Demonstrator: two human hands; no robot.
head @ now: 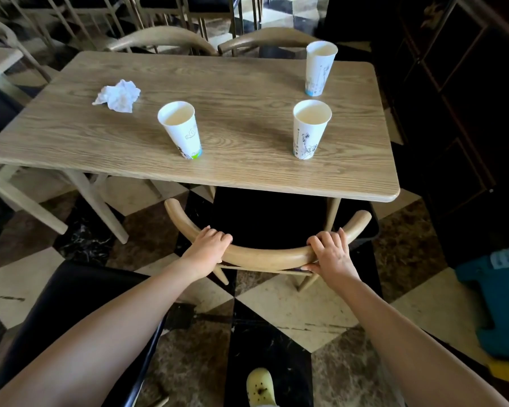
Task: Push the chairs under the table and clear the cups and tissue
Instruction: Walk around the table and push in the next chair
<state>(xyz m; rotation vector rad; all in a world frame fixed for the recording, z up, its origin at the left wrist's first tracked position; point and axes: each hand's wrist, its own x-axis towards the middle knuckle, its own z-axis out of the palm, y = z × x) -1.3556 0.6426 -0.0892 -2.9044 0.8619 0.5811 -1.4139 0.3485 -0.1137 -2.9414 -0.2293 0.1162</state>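
The step in hand looks like the first one, pushing a chair in: both hands are on the curved top rail of the wooden armchair (265, 255) that faces the near edge of the counter (247, 83). The left hand (209, 245) takes the rail left of its middle and the right hand (329, 251) takes it right of its middle; each grip is curled over the top of the rail, fingers on the far side, and the right thumb tucks beneath. The chair's dark seat reaches partly under the counter, while its arm tips and back stand clear of the edge. On the counter stand the near-left paper cup (181, 130), the near-right paper cup (309, 130) and the far paper cup (319, 69), all upright and well apart, with the crumpled tissue (118, 95) lying toward the far left. Two far chairs (162, 39) sit close against the opposite side. A black-seated chair (71, 304) stands just beside the left forearm, not pushed in. The next move probably calls for an even, straight shove from both hands so the arm tips slide beneath the edge without jolting the cups.
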